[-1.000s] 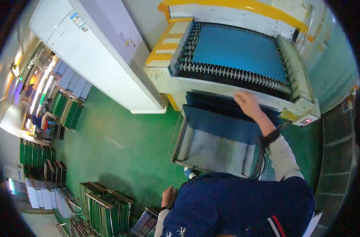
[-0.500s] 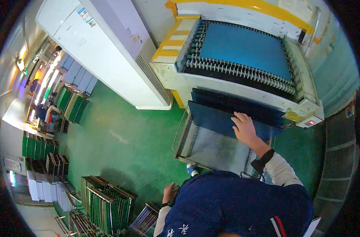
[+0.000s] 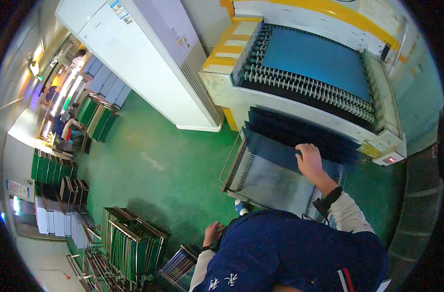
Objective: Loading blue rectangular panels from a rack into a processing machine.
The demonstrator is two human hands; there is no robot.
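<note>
right hand (image 3: 310,161): at upper edge of front dark-blue panel (image 3: 270,147), fingers bent, gripping I cannot tell | panel: leaning in slotted rack (image 3: 234,168), before roller conveyor (image 3: 302,88) | left hand (image 3: 212,234): hangs low, fingers loose

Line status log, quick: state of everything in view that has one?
Right grip: at front dark panel's top edge; hold unclear
Left grip: loosely bent, nothing visible in it
Front dark panel: on edge, leaning
Rack: loaded
Rollers: exposed; turning or not, can't tell
Blue panel: flat on rollers
Red indicator: lit
White tower unit: upright, power unclear
Green panels: on edge, racked
</note>
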